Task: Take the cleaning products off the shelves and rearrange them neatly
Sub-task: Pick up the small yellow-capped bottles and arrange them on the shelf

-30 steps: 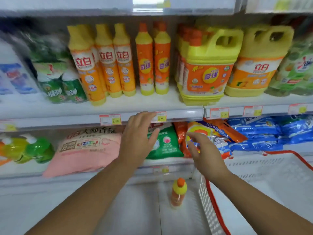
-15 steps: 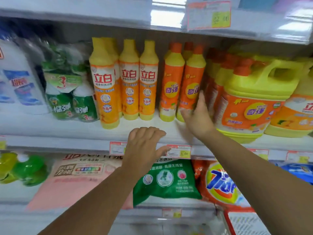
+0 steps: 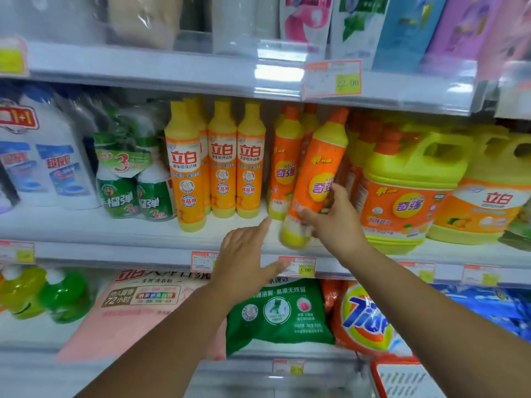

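Note:
My right hand (image 3: 336, 222) grips a slim orange dish-soap bottle (image 3: 314, 173) with a yellow base and orange cap, tilted with its base pulled forward off the middle shelf (image 3: 115, 228). Another bottle of the same kind (image 3: 284, 165) stands upright just left of it. My left hand (image 3: 244, 262) hovers open in front of the shelf edge, below and left of the tilted bottle, fingers spread and holding nothing. Three yellow-capped orange bottles (image 3: 221, 162) stand in a row further left.
Two large yellow jugs (image 3: 402, 191) fill the shelf right of the tilted bottle. Green spray packs (image 3: 132, 185) and white bottles (image 3: 48, 165) stand at the left. Detergent bags (image 3: 278, 314) lie on the lower shelf. A red-rimmed white basket (image 3: 402, 377) shows at bottom right.
My right hand has closed on the orange bottle and tipped it forward, base toward me. My left hand has risen a little toward the shelf edge and spread its fingers. The view has tilted upward.

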The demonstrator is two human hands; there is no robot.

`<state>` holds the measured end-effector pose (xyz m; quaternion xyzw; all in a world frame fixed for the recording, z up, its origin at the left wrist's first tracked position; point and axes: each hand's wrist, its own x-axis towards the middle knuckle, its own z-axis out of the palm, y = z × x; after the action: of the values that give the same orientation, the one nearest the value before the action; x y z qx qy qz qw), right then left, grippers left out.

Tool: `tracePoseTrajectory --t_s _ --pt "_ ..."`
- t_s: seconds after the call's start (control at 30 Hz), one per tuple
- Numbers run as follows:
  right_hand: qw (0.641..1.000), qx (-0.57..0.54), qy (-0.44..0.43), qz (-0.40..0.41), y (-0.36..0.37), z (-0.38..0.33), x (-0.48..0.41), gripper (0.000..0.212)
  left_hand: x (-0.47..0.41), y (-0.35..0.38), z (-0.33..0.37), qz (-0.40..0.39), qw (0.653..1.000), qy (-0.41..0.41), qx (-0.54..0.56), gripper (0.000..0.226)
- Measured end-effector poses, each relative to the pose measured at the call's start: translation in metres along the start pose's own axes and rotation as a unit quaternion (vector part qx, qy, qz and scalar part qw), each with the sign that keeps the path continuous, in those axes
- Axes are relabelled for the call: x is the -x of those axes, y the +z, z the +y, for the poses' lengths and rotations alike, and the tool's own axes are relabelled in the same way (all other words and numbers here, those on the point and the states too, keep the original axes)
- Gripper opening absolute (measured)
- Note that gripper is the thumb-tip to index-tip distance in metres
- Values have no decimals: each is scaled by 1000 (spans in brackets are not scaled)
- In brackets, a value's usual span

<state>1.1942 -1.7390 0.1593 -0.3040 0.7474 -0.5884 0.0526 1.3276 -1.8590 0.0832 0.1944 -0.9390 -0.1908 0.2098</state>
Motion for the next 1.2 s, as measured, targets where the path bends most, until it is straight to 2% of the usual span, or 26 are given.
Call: tracePoseTrajectory --t_s 0.07,0.13,0.2,0.27,0.33,0.43,0.5,0.6,0.67,0.73,0.8,0.9,0.93,0.97,1.03,1.1,1.13,1.2 --pt "999 -39 1 -3 -10 -11 18 76 13 -15 20 -20 994 -37 100 102" --pt "998 -55 -8 -26 -22 -21 37 77 29 -25 44 -37 986 -40 156 105" --pt "994 -81 -1 -68 -33 -29 60 62 43 -34 68 -40 968 -47 245 97" --pt "988 -113 23 -106 -45 -35 86 55 56 -45 89 -39 941 -58 330 74" --pt "980 -120 51 -149 -59 -38 111 60 71 -56 103 -57 928 -80 361 70" --pt "971 -108 56 -204 -89 -48 140 53 100 -61 120 -109 938 -101 314 63" --pt "979 -106 45 -171 -107 -60 150 58 120 -61 132 -111 947 -100 284 59" --pt "987 -144 48 -50 -122 -72 160 57 142 -62 151 -84 964 -82 238 64" --pt "989 -140 51 -10 -126 -70 167 59 153 -60 160 -107 958 -93 251 70" --pt "985 -159 67 2 -131 -65 174 68 164 -57 162 -169 925 -130 316 72" --pt "974 -203 96 1 -136 -61 178 69 168 -60 159 -248 877 -142 386 74" --pt "959 -261 111 -15 -144 -55 179 50 164 -63 147 -313 795 -167 492 76" --pt "950 -289 111 -28 -146 -54 178 41 163 -61 145 -309 786 -171 507 75" --pt "946 -302 112 -48 -148 -52 178 35 162 -58 145 -292 800 -164 498 77" --pt "959 -246 106 -92 -152 -49 179 29 161 -49 150 -235 867 -124 421 81" --pt "977 -152 104 -104 -152 -48 179 43 159 -42 154 -177 924 -65 333 82" --pt "981 -134 109 -90 -151 -47 179 51 157 -42 155 -163 939 -44 298 81" --pt "983 -138 112 -49 -147 -44 177 55 153 -42 155 -175 944 -37 279 81"
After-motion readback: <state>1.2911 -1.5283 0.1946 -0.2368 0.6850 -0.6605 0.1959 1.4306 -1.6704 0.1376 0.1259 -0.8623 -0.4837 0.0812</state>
